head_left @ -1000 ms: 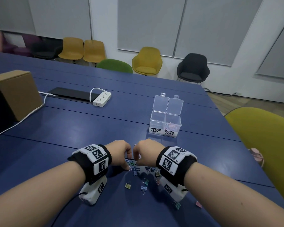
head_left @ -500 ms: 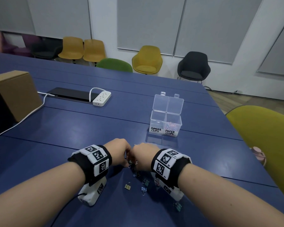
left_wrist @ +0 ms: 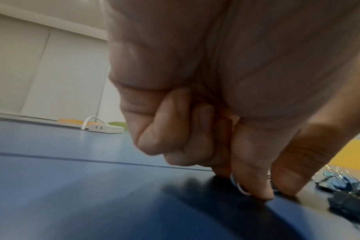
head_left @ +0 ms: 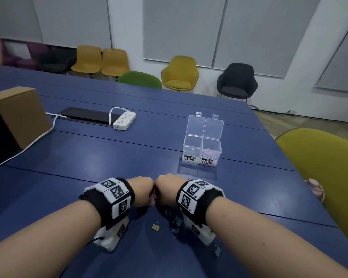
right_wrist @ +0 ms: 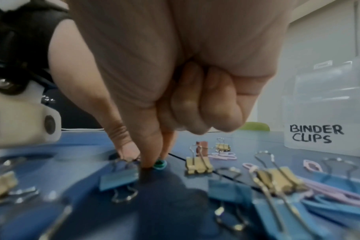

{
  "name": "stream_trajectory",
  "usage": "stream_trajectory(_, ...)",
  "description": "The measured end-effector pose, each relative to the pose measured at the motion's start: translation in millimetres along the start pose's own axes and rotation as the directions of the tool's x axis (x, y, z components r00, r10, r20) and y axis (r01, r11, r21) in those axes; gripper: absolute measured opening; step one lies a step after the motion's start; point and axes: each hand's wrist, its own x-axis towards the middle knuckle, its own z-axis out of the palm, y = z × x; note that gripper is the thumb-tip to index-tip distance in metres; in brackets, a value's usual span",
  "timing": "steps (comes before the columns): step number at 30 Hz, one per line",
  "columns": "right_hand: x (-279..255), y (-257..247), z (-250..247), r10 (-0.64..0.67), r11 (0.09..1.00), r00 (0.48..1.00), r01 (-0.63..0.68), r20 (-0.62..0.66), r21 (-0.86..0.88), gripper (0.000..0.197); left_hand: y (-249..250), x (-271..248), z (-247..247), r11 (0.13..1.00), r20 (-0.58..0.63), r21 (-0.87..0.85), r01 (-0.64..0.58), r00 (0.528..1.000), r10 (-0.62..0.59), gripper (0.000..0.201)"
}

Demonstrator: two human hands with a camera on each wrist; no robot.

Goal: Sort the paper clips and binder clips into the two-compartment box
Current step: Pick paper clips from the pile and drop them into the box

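**A:** Start close in. What's nearest the person?

**B:** Loose binder clips (head_left: 175, 227) on the blue table (head_left: 68, 157), between the forearms: a gold one (head_left: 155, 227), teal ones beside the right wrist. The right wrist view shows more, blue and gold, with pink paper clips (right_wrist: 224, 156) lying among them.

**A:** And the hands?

**B:** Knuckle to knuckle just past that scatter. The left hand (head_left: 142, 192) has its outer fingers curled into the palm, thumb and forefinger tips down on the table, with a pale blue paper clip (left_wrist: 239, 187) at the forefinger tip. It looks pinched, though the blur leaves me unsure.

**A:** The right?

**B:** The right hand (head_left: 167, 191) is curled the same way, thumb and forefinger tips pointing down at the table beside a blue binder clip (right_wrist: 119, 177). A small green thing (right_wrist: 159, 163) sits just behind the fingertips. Whether they grip anything, I cannot tell.

**A:** Where's the box?

**B:** Farther out, ahead and a little to the right: a clear two-compartment box (head_left: 201, 151), lids standing open. The left compartment reads BINDER CLIPS, the right PAPER CLIPS, and the right one holds pale clips (head_left: 209, 153).

**A:** Beyond that?

**B:** A white power strip (head_left: 124, 121) by a black panel, a cardboard box (head_left: 18, 115) far left, chairs (head_left: 180, 74) along the wall.
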Motion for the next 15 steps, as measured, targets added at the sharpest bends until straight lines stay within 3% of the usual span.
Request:
stream_trajectory(5, 5.2, -2.8, -2.9, 0.042, 0.998, 0.998, -0.044, 0.039, 0.048, 0.013, -7.5, -2.2, 2.4, 0.988, 0.004, -0.153, -0.038, 0.999, 0.040, 0.009)
stream_trajectory(9, 4.9, 0.6, -3.7, 0.060, 0.997, 0.993, -0.064, 0.105, 0.035, 0.024, -16.2, -6.8, 4.1, 0.975, 0.042, -0.217, -0.054, 0.997, 0.065, 0.014)
stream_trajectory(13, 0.7, 1.1, 0.6, 0.039, 0.998, 0.993, -0.045, 0.116, 0.049, 0.020, -20.1, -15.1, 3.9, 0.961, 0.045, -0.270, -0.057, 0.996, 0.071, 0.015)
stream_trajectory(14, -2.0, 1.5, -0.1, 0.025, 0.997, 0.994, -0.032, 0.105, 0.070, 0.018, -21.7, -16.0, 5.0, 0.920, 0.039, -0.390, -0.039, 0.997, 0.059, 0.018)
stream_trajectory(15, -6.2, 3.6, -3.2, 0.017, 0.994, 0.995, -0.027, 0.098, 0.105, 0.016, -23.5, -16.9, 6.5, 0.801, 0.048, -0.599, -0.008, 0.998, 0.046, 0.020)
